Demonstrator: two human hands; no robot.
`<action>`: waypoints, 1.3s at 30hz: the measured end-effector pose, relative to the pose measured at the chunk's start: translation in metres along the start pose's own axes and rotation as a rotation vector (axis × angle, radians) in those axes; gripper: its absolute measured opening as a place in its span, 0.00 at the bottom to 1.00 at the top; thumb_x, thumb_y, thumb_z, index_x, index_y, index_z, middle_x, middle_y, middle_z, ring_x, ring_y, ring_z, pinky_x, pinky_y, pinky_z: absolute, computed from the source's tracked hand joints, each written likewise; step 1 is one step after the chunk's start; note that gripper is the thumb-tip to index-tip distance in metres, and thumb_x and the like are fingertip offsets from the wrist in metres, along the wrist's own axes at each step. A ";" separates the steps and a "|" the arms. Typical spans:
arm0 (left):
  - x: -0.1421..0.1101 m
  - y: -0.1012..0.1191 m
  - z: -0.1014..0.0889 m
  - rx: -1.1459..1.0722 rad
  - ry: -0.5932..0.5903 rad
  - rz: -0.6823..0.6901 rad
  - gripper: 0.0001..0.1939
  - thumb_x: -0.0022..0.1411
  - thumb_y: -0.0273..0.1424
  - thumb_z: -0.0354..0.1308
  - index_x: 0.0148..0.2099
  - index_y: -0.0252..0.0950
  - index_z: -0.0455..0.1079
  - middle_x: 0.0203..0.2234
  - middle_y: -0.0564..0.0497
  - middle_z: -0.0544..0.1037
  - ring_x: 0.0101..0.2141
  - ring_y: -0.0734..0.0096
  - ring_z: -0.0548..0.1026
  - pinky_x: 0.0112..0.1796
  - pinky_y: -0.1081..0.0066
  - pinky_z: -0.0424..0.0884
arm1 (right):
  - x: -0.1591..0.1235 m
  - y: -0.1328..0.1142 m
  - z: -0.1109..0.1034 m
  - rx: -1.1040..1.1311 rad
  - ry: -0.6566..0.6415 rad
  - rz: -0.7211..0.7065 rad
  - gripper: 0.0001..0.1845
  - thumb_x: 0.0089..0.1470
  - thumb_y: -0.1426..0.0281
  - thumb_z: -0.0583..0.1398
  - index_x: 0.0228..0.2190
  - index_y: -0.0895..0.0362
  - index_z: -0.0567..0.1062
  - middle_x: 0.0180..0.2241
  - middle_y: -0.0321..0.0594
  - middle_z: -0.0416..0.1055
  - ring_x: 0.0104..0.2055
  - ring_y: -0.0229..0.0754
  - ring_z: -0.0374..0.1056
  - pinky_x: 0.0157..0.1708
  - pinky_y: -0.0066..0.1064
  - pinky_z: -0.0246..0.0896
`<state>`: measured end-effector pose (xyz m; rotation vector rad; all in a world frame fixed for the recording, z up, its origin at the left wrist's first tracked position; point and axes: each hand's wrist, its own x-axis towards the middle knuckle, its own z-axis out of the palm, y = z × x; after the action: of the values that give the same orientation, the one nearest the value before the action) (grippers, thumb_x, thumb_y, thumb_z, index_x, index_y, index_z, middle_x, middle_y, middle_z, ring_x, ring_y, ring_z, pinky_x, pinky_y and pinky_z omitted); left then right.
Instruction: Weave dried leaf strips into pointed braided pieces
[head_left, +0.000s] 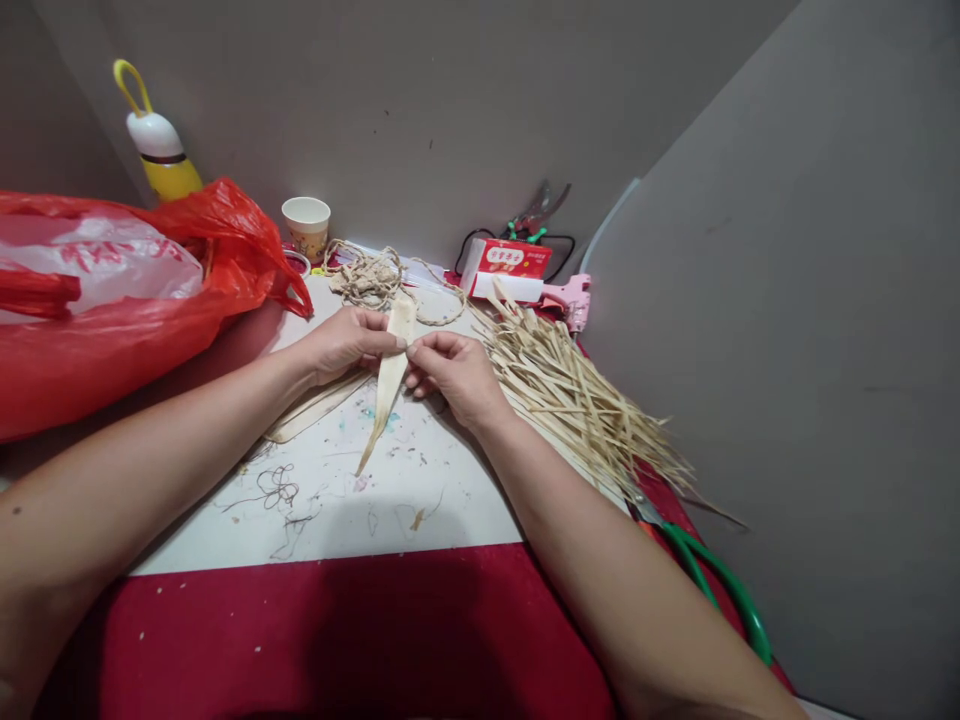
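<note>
The left hand [346, 345] pinches the pale leaf strip [391, 372] between thumb and fingers, its long axis running toward the body; the right hand [459, 375], equally near, has closed fingertips at its edge

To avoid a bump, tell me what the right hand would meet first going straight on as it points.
The right hand points leftward, so probably the pale strip at its fingertips, then the left hand holding it. Depth is unclear; it may already touch the strip.
</note>
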<state>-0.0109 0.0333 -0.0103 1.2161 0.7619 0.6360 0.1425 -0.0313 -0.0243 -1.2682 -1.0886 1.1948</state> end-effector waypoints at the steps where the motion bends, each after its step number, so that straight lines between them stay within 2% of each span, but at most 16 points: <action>1: 0.000 -0.001 0.000 0.009 0.008 0.003 0.06 0.44 0.24 0.67 0.26 0.29 0.72 0.18 0.53 0.73 0.20 0.79 0.68 0.24 0.75 0.63 | 0.000 0.001 0.000 -0.016 0.003 -0.009 0.11 0.41 0.63 0.65 0.23 0.58 0.71 0.16 0.33 0.70 0.17 0.32 0.66 0.15 0.20 0.61; 11: -0.005 0.003 0.005 0.221 0.055 0.082 0.06 0.45 0.23 0.64 0.22 0.30 0.69 0.15 0.56 0.68 0.19 0.81 0.64 0.23 0.76 0.59 | -0.002 0.001 0.000 -0.218 0.022 -0.114 0.09 0.43 0.66 0.62 0.21 0.57 0.69 0.15 0.31 0.67 0.15 0.32 0.61 0.16 0.22 0.58; 14: -0.006 0.005 0.005 0.256 0.041 0.100 0.06 0.45 0.23 0.63 0.21 0.31 0.69 0.14 0.57 0.67 0.18 0.82 0.63 0.23 0.76 0.58 | -0.002 0.003 0.001 -0.277 0.035 -0.166 0.07 0.44 0.67 0.60 0.21 0.56 0.69 0.15 0.30 0.66 0.16 0.32 0.60 0.17 0.23 0.56; 22: -0.005 0.006 0.001 0.278 -0.057 0.121 0.03 0.45 0.24 0.63 0.24 0.31 0.71 0.16 0.57 0.69 0.19 0.82 0.62 0.23 0.77 0.57 | -0.004 0.003 0.005 -0.358 0.063 -0.182 0.06 0.44 0.69 0.58 0.20 0.56 0.67 0.15 0.31 0.66 0.17 0.33 0.61 0.20 0.25 0.56; 26: -0.006 0.007 0.000 0.287 -0.077 0.122 0.06 0.46 0.24 0.64 0.23 0.31 0.70 0.16 0.56 0.69 0.19 0.81 0.64 0.23 0.78 0.59 | -0.003 0.005 0.004 -0.426 0.106 -0.236 0.06 0.44 0.71 0.58 0.19 0.56 0.68 0.16 0.32 0.66 0.19 0.33 0.61 0.21 0.24 0.55; 28: -0.007 0.007 0.002 0.260 -0.109 0.114 0.06 0.46 0.24 0.66 0.24 0.31 0.70 0.17 0.55 0.71 0.20 0.80 0.66 0.24 0.77 0.61 | 0.000 0.007 0.002 -0.432 0.142 -0.220 0.06 0.43 0.71 0.59 0.18 0.57 0.68 0.15 0.32 0.66 0.18 0.33 0.60 0.19 0.23 0.54; 30: -0.008 0.006 0.005 0.199 -0.160 0.104 0.06 0.46 0.25 0.67 0.26 0.30 0.72 0.19 0.52 0.73 0.21 0.77 0.69 0.26 0.75 0.65 | 0.004 0.006 0.000 -0.368 0.167 -0.134 0.07 0.43 0.73 0.59 0.17 0.57 0.67 0.13 0.30 0.64 0.16 0.31 0.59 0.17 0.22 0.53; 32: -0.007 0.004 0.007 0.129 -0.187 0.115 0.08 0.46 0.27 0.68 0.29 0.29 0.74 0.21 0.49 0.75 0.23 0.74 0.71 0.27 0.73 0.66 | 0.007 0.003 -0.002 -0.212 0.168 -0.015 0.06 0.44 0.74 0.59 0.19 0.57 0.68 0.12 0.30 0.64 0.13 0.31 0.58 0.14 0.21 0.53; 34: -0.005 0.003 0.006 0.080 -0.163 0.137 0.09 0.46 0.28 0.69 0.30 0.29 0.75 0.23 0.48 0.76 0.23 0.74 0.72 0.27 0.73 0.67 | 0.008 -0.002 -0.003 -0.012 0.159 0.058 0.06 0.47 0.74 0.58 0.21 0.57 0.68 0.15 0.31 0.67 0.14 0.31 0.61 0.14 0.20 0.56; 37: 0.000 0.001 -0.001 0.029 -0.087 0.137 0.11 0.46 0.30 0.70 0.32 0.29 0.73 0.24 0.49 0.76 0.24 0.75 0.73 0.27 0.75 0.68 | 0.007 -0.010 -0.003 0.235 0.162 0.082 0.05 0.49 0.74 0.58 0.23 0.57 0.67 0.24 0.36 0.74 0.21 0.32 0.69 0.18 0.20 0.63; 39: 0.002 0.002 -0.005 0.003 -0.048 0.132 0.13 0.47 0.32 0.70 0.32 0.30 0.72 0.22 0.51 0.75 0.23 0.76 0.72 0.26 0.75 0.69 | 0.006 -0.014 -0.004 0.323 0.167 0.092 0.06 0.49 0.74 0.59 0.23 0.57 0.66 0.27 0.37 0.76 0.24 0.32 0.70 0.18 0.18 0.62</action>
<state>-0.0141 0.0381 -0.0092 1.2872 0.6464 0.7121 0.1476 -0.0247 -0.0111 -1.1512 -0.6894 1.2517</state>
